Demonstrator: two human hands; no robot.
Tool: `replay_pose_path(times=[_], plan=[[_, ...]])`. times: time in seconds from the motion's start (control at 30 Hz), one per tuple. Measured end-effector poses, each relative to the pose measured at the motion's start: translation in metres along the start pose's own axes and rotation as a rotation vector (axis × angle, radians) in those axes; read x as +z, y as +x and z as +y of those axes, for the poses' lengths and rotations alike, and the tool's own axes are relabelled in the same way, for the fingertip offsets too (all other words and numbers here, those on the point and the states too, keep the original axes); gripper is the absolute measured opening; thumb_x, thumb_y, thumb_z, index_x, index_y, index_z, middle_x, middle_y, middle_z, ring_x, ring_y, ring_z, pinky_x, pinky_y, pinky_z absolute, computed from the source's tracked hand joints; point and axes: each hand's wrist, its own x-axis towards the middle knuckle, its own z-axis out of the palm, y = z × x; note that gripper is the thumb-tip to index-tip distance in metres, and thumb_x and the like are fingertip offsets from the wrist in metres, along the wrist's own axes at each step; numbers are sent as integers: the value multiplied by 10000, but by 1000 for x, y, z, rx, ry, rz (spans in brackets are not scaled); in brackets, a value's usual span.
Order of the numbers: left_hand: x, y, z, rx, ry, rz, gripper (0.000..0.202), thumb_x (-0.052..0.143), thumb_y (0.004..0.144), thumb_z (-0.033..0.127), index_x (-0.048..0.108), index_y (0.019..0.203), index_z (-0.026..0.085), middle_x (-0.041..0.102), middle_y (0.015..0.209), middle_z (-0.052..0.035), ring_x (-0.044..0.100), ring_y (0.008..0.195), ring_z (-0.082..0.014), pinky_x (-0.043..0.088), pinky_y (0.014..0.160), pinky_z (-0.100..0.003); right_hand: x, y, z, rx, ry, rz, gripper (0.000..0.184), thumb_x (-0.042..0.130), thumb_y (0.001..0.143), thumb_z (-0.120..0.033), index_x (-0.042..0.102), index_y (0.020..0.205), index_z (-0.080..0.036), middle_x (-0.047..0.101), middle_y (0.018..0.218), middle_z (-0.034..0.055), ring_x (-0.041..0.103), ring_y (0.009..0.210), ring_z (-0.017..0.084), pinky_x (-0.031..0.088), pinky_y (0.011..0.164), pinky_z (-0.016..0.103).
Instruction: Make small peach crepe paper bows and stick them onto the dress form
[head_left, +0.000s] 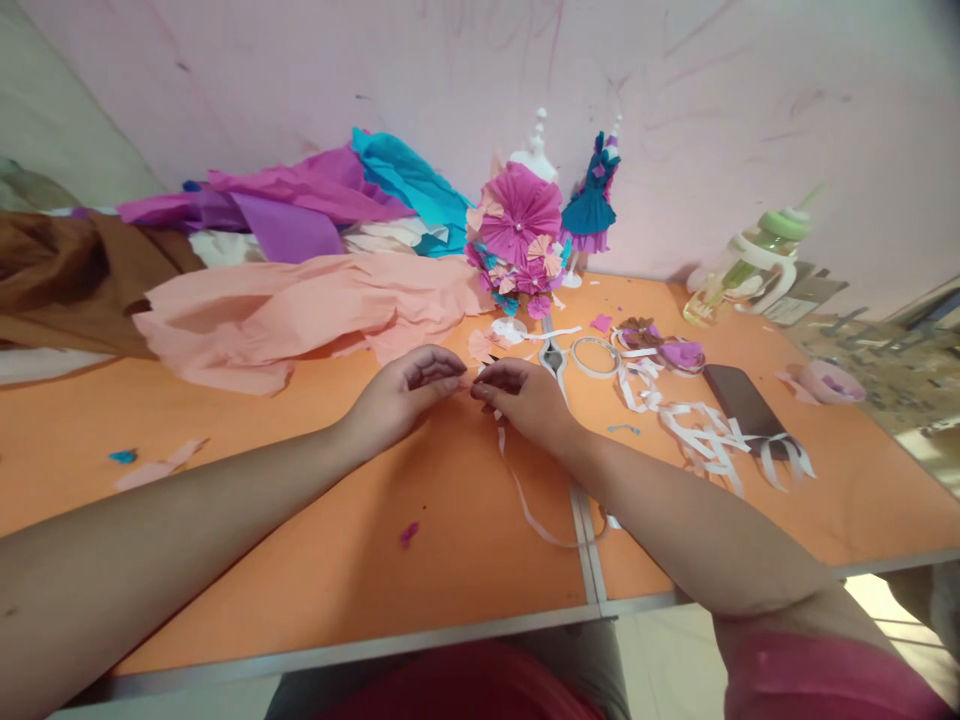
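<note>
Over the middle of the table, my left hand (pixel 409 395) and my right hand (pixel 529 400) meet with fingertips pinched almost together. A tiny piece of peach crepe paper (pixel 466 380) shows between them, held at my left fingertips. From beneath my right fingers a thin pale strip (pixel 517 480) trails down in a curve onto the table; the fingers hide its upper end. A dark pointed tip, too small to name, pokes up behind the right hand. Beyond the hands stands a small white dress form with a pink paper-flower dress (pixel 519 225).
Peach crepe paper (pixel 315 305) and brown crepe paper (pixel 82 280) lie at the left. A second doll dress (pixel 590 205) stands behind. Rightward are a tape roll (pixel 596 357), curled white strips (pixel 705 440), a dark phone (pixel 742 400) and a bottle (pixel 750 265). The orange table (pixel 300 570) has a metal edge.
</note>
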Motion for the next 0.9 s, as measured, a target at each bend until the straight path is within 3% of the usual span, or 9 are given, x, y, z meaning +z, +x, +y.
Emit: replay_pose_path(times=[0.17,0.5,0.7,0.8,0.9], plan=[[0,-1,6,-13,155,1,246,688,772,409,669,883,191,704,886,-52,655,836,-210,505,793,-325,2,-3,-2,-111,-132,18,142,628,800,-321,671,875,-207,679,775,-9,641,661,105,511,603,220],[-2,0,-3,-79,93,8,291,671,769,465,649,862,190,704,869,-36,652,813,-190,496,769,-304,0,-1,-6,6,41,8,201,640,787,-332,661,915,-180,695,826,29,656,696,134,527,518,213],[-1,1,-7,-74,-84,-17,453,695,766,464,596,1125,207,714,969,-66,673,911,-209,511,843,-344,-1,-1,-5,-25,-9,43,200,645,793,-335,685,913,-181,707,845,29,657,700,131,512,555,216],[1,3,-9,-71,-9,-42,423,741,718,463,634,1026,195,714,1011,-83,677,955,-235,518,872,-368,-1,-2,-3,-65,-124,82,193,650,790,-361,705,892,-206,700,805,4,631,666,117,507,598,231],[2,2,-7,-58,14,11,377,751,710,450,631,955,190,720,991,-78,686,945,-233,531,864,-364,0,-2,-3,-123,-176,120,186,646,798,-364,700,897,-216,703,836,-3,623,672,108,512,673,251]])
